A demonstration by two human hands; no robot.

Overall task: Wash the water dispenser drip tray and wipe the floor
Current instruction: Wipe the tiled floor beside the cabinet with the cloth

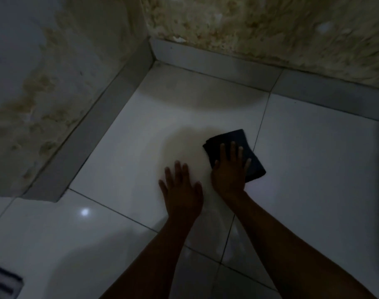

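The room was dim. The person was bent low over the white tiled floor [313, 160] near a corner, both bare forearms reaching forward.

The right hand [228, 172] lay flat on a dark folded cloth [229, 137], fingers straight and slightly spread, pressing it to the tile rather than gripping it. The cloth sat on the floor just left of a grout line [261, 124], its far corner and right edge showing past the fingers.

The left hand [182, 190] was just beside it on the bare tile, palm down, fingers splayed and relaxed, holding nothing. The two hands were close but not touching.

Beyond the left hand the tile had a faint tan tinge [184, 141]; I could not tell whether it was damp or only the light.

A grey skirting [98, 134] ran along both walls and met in the corner. The wall [270, 29] above it was blotched with brownish stains and looked flaky.

A small bright glint [85, 212] showed on the tile toward the near left. At the very bottom left edge lay a slatted grey piece [3, 281], mostly cut off, and I could not make out what it was.
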